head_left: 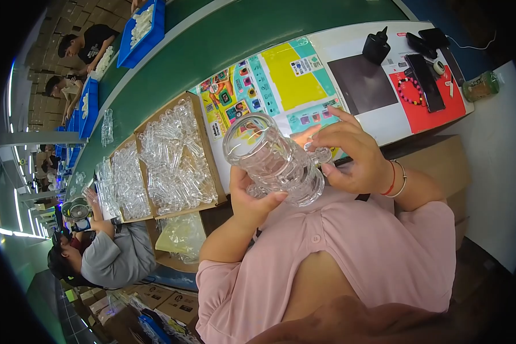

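A clear, see-through vessel (272, 163) with a round, ringed end and a bulging, ridged body is held tilted in front of my chest. My left hand (249, 198) supports it from below and the left side, fingers curled round it and the thumb along its lower side. My right hand (352, 152) is at the vessel's right side, thumb and fingers closed round a small clear knob-like piece (321, 156). Whether that piece is fixed to the vessel I cannot tell. One right finger stretches forward over the printed sheet (295, 80).
To the left, a cardboard tray (213, 166) holds many clear parts. A black dropper bottle (376, 47), a smartphone (424, 83) and a beaded bracelet (410, 92) lie at the right. A lidded jar (480, 86) stands beyond them. A person in grey (117, 252) works on my left.
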A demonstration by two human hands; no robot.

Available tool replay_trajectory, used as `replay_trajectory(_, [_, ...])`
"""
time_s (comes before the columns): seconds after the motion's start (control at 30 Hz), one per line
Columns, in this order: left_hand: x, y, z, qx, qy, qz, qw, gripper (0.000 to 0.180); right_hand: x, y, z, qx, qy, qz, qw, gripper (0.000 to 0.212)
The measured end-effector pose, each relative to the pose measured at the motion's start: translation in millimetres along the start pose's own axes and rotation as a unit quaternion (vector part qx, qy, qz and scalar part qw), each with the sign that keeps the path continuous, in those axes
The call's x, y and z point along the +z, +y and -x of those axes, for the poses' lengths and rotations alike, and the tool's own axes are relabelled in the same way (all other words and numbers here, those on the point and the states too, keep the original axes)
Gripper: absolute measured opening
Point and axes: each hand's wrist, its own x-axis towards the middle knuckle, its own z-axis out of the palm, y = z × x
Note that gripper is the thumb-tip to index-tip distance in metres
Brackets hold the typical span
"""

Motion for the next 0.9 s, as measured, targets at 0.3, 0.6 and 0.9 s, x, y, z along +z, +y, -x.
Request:
replay_trajectory(0.3, [-3,2,-24,0.215,-0.179,-0.319,0.905,0.072,4,16,4,-0.009,0.013,0.016,1.0,0.03])
replay_trajectory(0.6, [-36,-3,-172,0.284,-0.039,-0.461,0.84,0.059,-6,57,56,0.11,0.087,0.118,0.983,0.023])
replay_trajectory(0.9, [-8,45,-221,0.106,-0.101,-0.625,0.767,0.058,-11,82,103,0.178,0.11,0.225,0.952,0.022])
